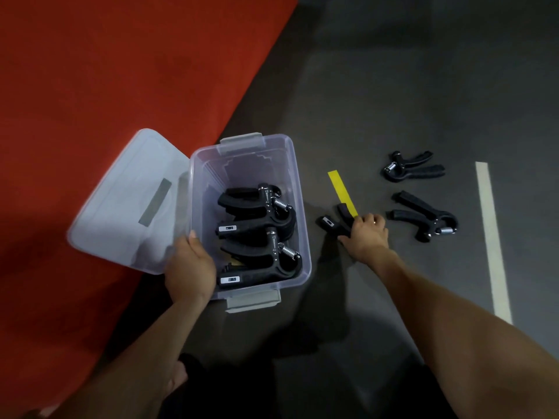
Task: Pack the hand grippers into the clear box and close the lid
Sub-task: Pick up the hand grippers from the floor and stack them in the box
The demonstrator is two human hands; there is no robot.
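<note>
Head view: right hand [367, 234] clamped a gripper [334, 222] — handles pointing left toward the box [298, 189], left hand [189, 270] gripping its rim.

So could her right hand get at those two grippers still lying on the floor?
Probably yes. The right hand is on a gripper just beside them, and only bare floor lies between it and the far gripper and near gripper.

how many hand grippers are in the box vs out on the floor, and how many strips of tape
Hand grippers in the clear box: 2 in plain sight; more may lie beneath
Hand grippers on the floor: 3, one under the right hand, two beyond
Tape strips: 2, yellow and white
Total: 7
</note>
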